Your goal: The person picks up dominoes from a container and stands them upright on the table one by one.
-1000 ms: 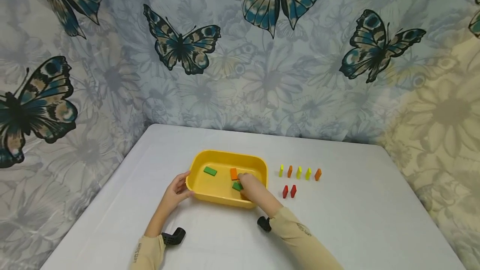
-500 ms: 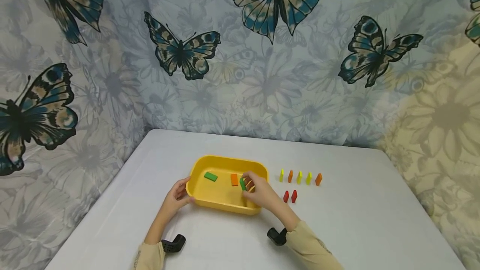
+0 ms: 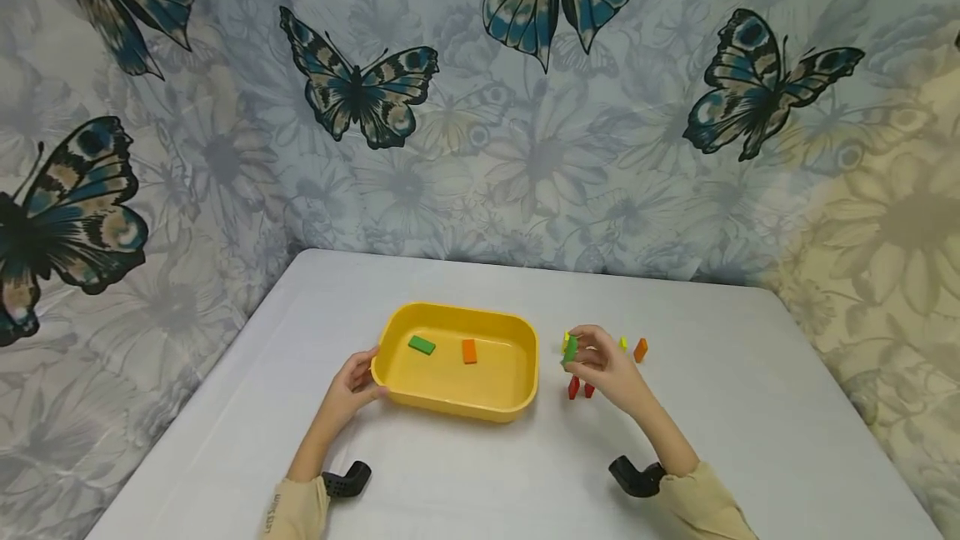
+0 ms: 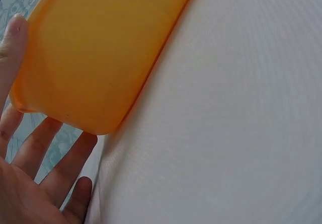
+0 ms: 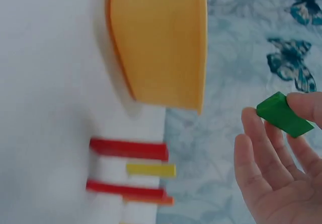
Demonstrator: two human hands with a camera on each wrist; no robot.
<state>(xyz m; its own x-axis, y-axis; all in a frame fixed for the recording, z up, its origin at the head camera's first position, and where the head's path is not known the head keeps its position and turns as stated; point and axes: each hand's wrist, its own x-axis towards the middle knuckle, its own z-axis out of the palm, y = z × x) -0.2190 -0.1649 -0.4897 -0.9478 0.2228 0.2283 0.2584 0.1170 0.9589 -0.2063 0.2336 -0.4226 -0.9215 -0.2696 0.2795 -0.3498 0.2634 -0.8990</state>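
Note:
My right hand pinches a green domino block between thumb and fingertips, above the table to the right of the yellow tray. In the right wrist view the green block is tilted, clear of the standing blocks. My left hand is at the tray's left end, its fairly straight fingers touching the outer wall and the thumb by the near corner. The left wrist view shows fingertips against the tray's end. Inside the tray lie another green block and an orange block.
Upright blocks stand right of the tray: two red ones, including this red block, and a row behind, partly hidden by my right hand, ending in an orange block. A white cloth covers the table. Butterfly-patterned fabric hangs behind.
My right hand has picked the green block up from the tray and carried it right, over the rim to the standing blocks. The left hand has stayed at the tray's left end.

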